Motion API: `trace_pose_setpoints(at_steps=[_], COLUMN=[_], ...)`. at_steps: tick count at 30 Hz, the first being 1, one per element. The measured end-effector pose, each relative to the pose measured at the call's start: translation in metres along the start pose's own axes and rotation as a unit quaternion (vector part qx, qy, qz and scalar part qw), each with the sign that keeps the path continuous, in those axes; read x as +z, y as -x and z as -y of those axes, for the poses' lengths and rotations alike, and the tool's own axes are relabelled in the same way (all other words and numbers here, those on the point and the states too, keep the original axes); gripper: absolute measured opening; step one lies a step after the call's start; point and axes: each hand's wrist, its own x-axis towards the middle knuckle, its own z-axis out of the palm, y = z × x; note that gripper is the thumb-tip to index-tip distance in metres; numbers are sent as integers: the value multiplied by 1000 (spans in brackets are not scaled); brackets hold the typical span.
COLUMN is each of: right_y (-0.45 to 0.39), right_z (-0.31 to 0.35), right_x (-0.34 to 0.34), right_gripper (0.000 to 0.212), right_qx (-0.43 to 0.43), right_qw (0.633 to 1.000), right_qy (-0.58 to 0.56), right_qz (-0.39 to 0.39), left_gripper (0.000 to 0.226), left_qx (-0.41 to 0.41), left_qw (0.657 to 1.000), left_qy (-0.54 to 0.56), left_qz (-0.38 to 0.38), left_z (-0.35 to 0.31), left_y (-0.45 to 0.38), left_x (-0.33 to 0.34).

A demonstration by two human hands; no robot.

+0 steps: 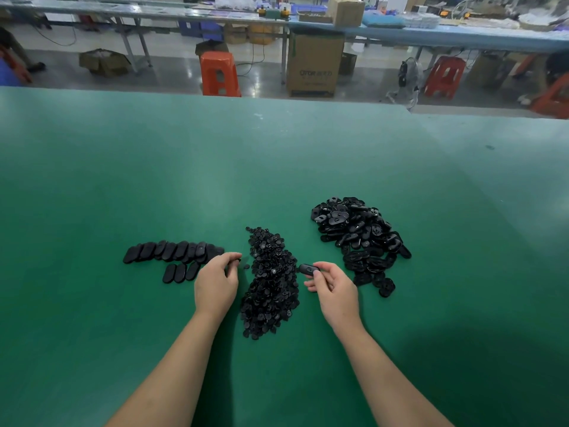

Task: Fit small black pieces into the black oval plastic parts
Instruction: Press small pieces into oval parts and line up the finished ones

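A heap of small black pieces (pixel 271 282) lies on the green table between my hands. To its right sits a larger heap of black oval parts (pixel 360 238). On the left, several oval parts lie face down in overlapping rows (pixel 175 252). My right hand (pixel 334 286) pinches one black oval part (pixel 308 269) at the right edge of the small-piece heap. My left hand (pixel 217 280) has its fingers curled, and its fingertips pinch a small black piece (pixel 237 259) just left of the heap. One loose small piece (pixel 246 266) lies on the table by my left fingertips.
The green table (pixel 277 167) stretches far ahead and to both sides. Beyond its far edge are orange stools (pixel 219 73), a tall cardboard box (pixel 314 64) and long benches with boxes.
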Motion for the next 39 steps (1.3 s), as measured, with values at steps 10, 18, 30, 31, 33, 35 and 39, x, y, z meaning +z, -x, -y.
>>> trace_pose_setpoints(at_steps=[10, 18, 30, 31, 33, 35, 39], right_y=[-1, -1, -1, 0, 0, 0, 0], right_z=[0, 0, 5, 5, 6, 6, 5], right_x=[-1, 0, -3, -3, -3, -4, -3], right_gripper=[22, 25, 25, 27, 28, 27, 19], right_qx=[1, -1, -10, -12, -15, -17, -12], right_qw=[1000, 1000, 1000, 1000, 1000, 1000, 1000], right_qy=[25, -5, 8, 11, 15, 13, -1], right_qz=[9, 3, 2, 2, 3, 2, -2], left_gripper=[10, 13, 9, 9, 9, 9, 9], left_qx=[-45, 118, 16, 15, 13, 8, -1], left_qw=[998, 987, 989, 989, 990, 990, 988], left_qy=[51, 21, 12, 11, 7, 6, 10], left_qz=[-4, 110, 148, 146, 144, 144, 151], left_z=[-18, -95, -119, -120, -122, -122, -120], left_y=[2, 20, 28, 28, 28, 27, 26], left_x=[-5, 26, 44, 44, 44, 44, 44])
